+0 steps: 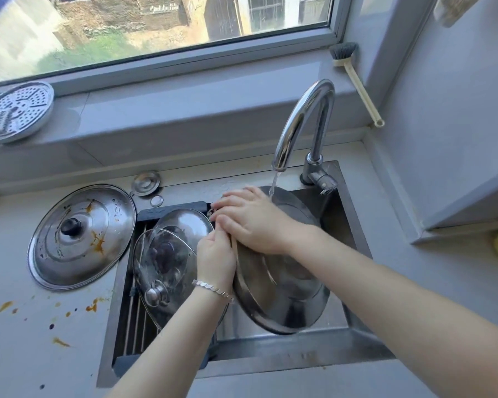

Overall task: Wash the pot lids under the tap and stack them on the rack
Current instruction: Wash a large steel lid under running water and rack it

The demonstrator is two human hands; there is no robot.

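— Forearms come in from the bottom edge, cut off at the elbows; what are the hands doing?
— Her left hand (215, 258), a bracelet (212, 289) at the wrist, has its fingers closed on the near-left rim of a steel lid (282, 300). The right hand (249, 219) lies flat on the lid's upper part, fingers stretched out and pressed to the metal
— Where is that lid?
— Tilted over the sink (354, 225), under the tap (302, 124). A thin stream of water (274, 183) lands just beside the right fingers. The hands hide much of the lid's top; its knob cannot be seen
— And the rack?
— The rack (135, 320) spans the sink's left half. A glass lid (163, 265) with a metal knob leans there against a steel one (184, 222), which is half hidden behind it
— Anything unwashed?
— One big lid (81, 237) with a black knob lies on the counter (26, 354), streaked with orange sauce; spatters dot the counter too
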